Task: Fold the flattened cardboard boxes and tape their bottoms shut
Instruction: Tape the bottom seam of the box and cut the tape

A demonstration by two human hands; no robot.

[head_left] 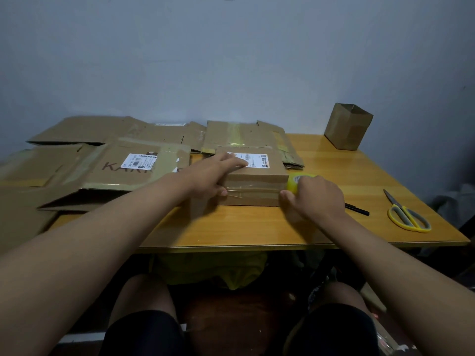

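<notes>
Fingers (232, 163) of the left hand (209, 174) lay spread flat over the box (257, 181), thumb pressed on the near face, probably to hold the tape's start down and steady the box. At its right end, the right hand (314, 199) curled round the yellow tape roll (298, 182), apparently drawing a strip along the seam. Brown, with a white label on top, the box sat mid-table (257, 227), with flattened boxes (108, 160) lying to its left and behind it.

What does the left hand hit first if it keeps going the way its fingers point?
The left hand lies on the folded box, fingers aimed right and slightly away. Straight on, they would slide over the white shipping label first; beyond it, probably the flattened cardboard behind, though depth is unclear.
</notes>
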